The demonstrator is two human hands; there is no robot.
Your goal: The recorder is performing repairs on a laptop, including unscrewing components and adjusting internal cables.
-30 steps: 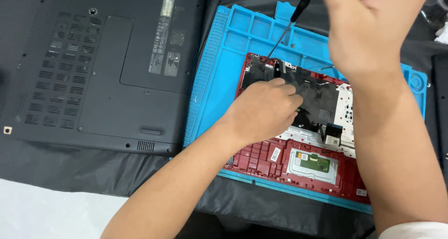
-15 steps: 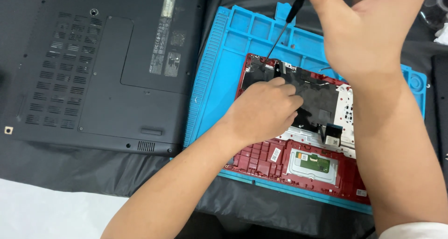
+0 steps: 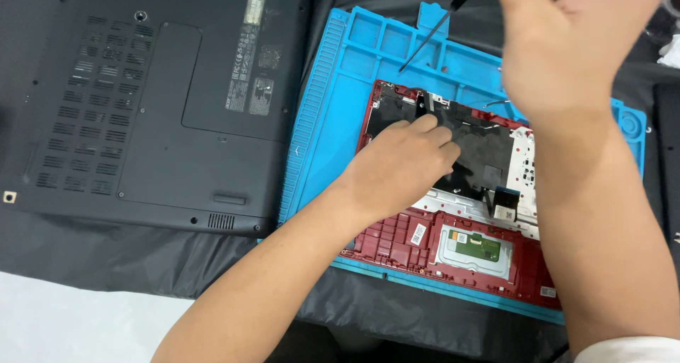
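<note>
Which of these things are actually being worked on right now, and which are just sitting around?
In use:
red laptop shell, under left hand
screwdriver, in right hand
blue repair mat, under the shell

Lying about:
dark laptop base cover
black cloth

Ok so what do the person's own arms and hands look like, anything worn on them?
Both are bare: the left hand and right hand have no gloves, rings or watch in view. The forearms are uncovered, with only a white sleeve edge showing on the right arm at the bottom corner.
</note>
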